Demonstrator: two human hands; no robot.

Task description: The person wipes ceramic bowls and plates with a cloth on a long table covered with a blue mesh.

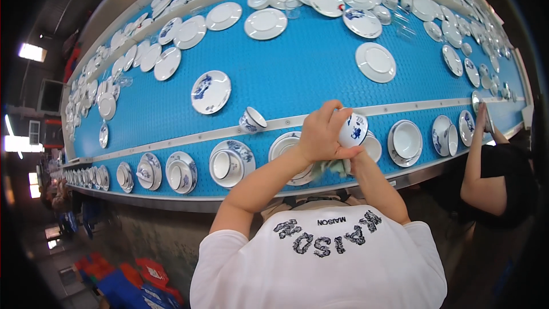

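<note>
A small white bowl with blue patterns [354, 131] is tilted in the grip of my left hand [323, 130], fingers over its top and thumb below. My right hand [359, 162] is close underneath; its fingers are mostly hidden. A pale green cloth [333, 167] hangs between the two hands, and which hand has hold of it cannot be made out. Below and behind my hands, stacked dishes [284, 147] are partly covered by my forearm. A blue-patterned cup [252, 120] lies tipped beside the divider rail, left of my hands.
Along the near lane stand sets of stacked plates and bowls [406, 141]. Beyond the white rail [289, 122], a blue belt [297, 71] carries many scattered plates [376, 62], bowls and glasses. At the right, another person's hand [482, 117] touches a dish. Red and blue crates [123, 286] lie lower left.
</note>
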